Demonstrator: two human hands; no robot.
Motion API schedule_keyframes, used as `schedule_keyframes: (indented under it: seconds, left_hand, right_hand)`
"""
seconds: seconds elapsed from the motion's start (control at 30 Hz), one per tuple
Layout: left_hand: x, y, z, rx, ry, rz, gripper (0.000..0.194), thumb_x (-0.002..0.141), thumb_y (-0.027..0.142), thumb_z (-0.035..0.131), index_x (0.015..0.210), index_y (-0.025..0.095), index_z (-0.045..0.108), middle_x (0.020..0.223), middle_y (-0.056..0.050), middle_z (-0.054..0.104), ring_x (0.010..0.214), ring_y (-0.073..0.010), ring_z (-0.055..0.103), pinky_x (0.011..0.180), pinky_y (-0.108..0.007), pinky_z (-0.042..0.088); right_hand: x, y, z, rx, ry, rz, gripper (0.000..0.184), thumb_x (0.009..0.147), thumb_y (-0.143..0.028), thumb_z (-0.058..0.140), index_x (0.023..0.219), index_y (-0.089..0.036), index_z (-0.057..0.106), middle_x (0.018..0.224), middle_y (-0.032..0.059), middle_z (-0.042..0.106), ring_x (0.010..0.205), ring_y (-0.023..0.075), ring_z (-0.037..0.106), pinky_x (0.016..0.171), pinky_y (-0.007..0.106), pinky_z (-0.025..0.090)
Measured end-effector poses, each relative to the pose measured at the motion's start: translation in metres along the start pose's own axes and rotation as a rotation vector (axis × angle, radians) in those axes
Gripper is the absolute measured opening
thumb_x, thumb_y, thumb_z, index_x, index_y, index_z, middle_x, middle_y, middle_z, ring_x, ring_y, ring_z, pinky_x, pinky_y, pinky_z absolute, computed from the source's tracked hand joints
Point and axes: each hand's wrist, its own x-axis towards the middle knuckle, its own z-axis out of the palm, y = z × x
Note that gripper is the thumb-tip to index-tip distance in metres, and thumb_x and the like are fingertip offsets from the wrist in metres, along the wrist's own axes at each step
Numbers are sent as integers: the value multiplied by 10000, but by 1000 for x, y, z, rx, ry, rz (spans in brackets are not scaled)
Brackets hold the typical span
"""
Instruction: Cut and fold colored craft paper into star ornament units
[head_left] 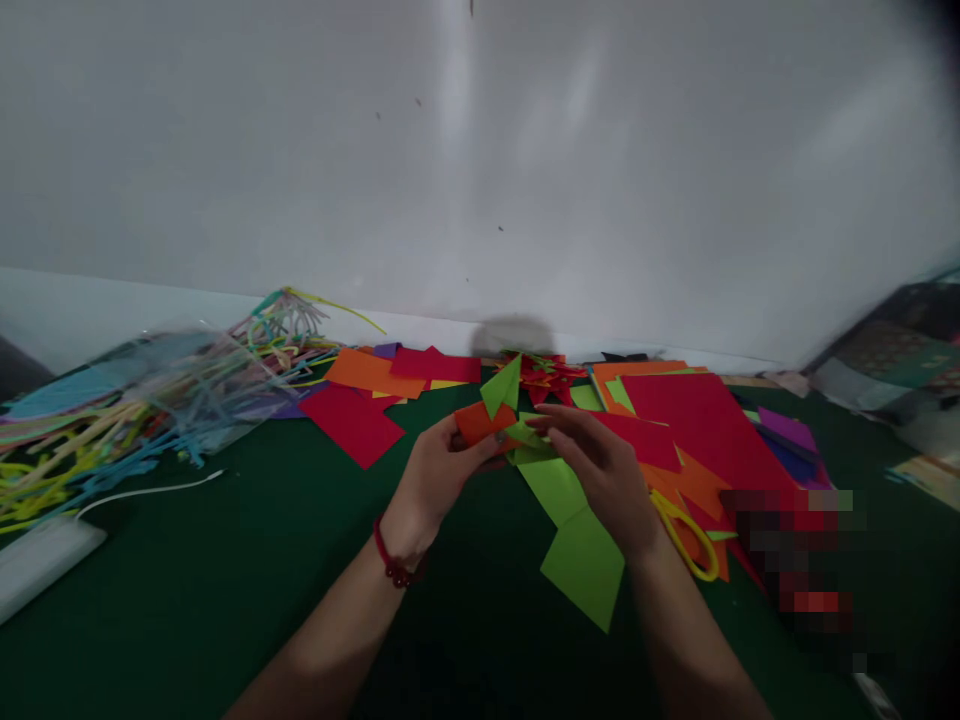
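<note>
Both hands meet over the middle of the green table (315,600). My left hand (439,470), with a red bead bracelet (397,572) at its wrist, is closed on a folded orange and green paper piece (501,388); a green point sticks up from it. On the piece's right side, the fingers of my right hand (600,465) pinch its small green folds (527,436). Light green paper sheets (585,570) lie just below the hands. Yellow-handled scissors (694,540) rest beside my right wrist, their blades out of sight.
At the left lie bundles of colourful pipe cleaners (187,385) and a white device with a cable (49,560). Red sheets (352,425) and orange sheets (375,372) lie behind my left hand. Red and green folded pieces (544,375) sit by the wall. Large red paper (712,420) is stacked at right.
</note>
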Motion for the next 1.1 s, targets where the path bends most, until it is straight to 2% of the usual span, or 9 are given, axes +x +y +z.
schedule_keyframes:
  seconds: [0.07, 0.17, 0.33, 0.57, 0.8, 0.93, 1.0, 1.1]
  left_hand:
    - [-1, 0, 1, 38, -21, 4, 327, 668, 268, 681, 968, 153, 627, 949, -67, 679, 866, -206, 638, 775, -362, 518]
    - [-2, 0, 2, 94, -57, -2, 330, 682, 313, 664, 972, 158, 636, 960, -73, 679, 873, -218, 634, 775, -372, 513]
    - [-5, 0, 4, 316, 2, 34, 275, 709, 341, 620, 920, 171, 666, 842, -53, 695, 786, -214, 634, 692, -343, 512]
    - [-5, 1, 0, 457, -12, 132, 241, 745, 304, 580, 940, 189, 663, 846, -44, 685, 783, -194, 625, 696, -303, 487]
    - [-4, 3, -3, 457, -41, 50, 224, 726, 316, 601, 855, 148, 675, 778, -52, 683, 721, -188, 627, 644, -288, 489]
    - [-3, 2, -1, 330, -68, 32, 269, 731, 322, 602, 925, 139, 637, 885, -68, 675, 801, -199, 628, 686, -303, 501]
    - [-3, 0, 1, 276, -40, 32, 310, 730, 339, 606, 973, 147, 602, 936, -72, 665, 825, -203, 626, 683, -312, 508]
    - [-3, -3, 5, 273, -30, 90, 324, 715, 338, 627, 979, 157, 578, 946, -68, 662, 842, -202, 624, 706, -320, 506]
  right_hand:
    - [1, 3, -1, 1, -54, 99, 230, 806, -332, 528, 986, -226, 625, 937, 38, 676, 885, 195, 622, 753, 320, 495]
    - [2, 6, 0, -1, -137, 176, 241, 752, -399, 590, 871, -196, 643, 815, 32, 680, 771, 182, 631, 671, 293, 499]
    - [2, 6, 3, -66, -108, 148, 235, 735, -418, 602, 756, -185, 611, 697, 7, 638, 632, 137, 584, 549, 245, 453]
    - [-1, 2, 6, -105, -100, 146, 228, 752, -419, 582, 704, -196, 566, 677, -13, 605, 610, 125, 549, 534, 239, 415]
    - [-2, 6, 6, -13, -145, 182, 242, 745, -425, 592, 690, -193, 552, 657, -16, 568, 580, 114, 514, 506, 230, 395]
    - [-1, 4, 5, 106, -206, 216, 222, 763, -415, 573, 766, -194, 589, 736, 6, 608, 688, 141, 567, 599, 254, 466]
    - [0, 4, 7, 152, -174, 228, 227, 758, -423, 574, 775, -197, 590, 739, 10, 617, 706, 156, 579, 618, 274, 487]
    - [0, 5, 9, 155, -48, 211, 233, 741, -426, 595, 739, -194, 576, 704, 8, 598, 697, 161, 572, 609, 276, 489]
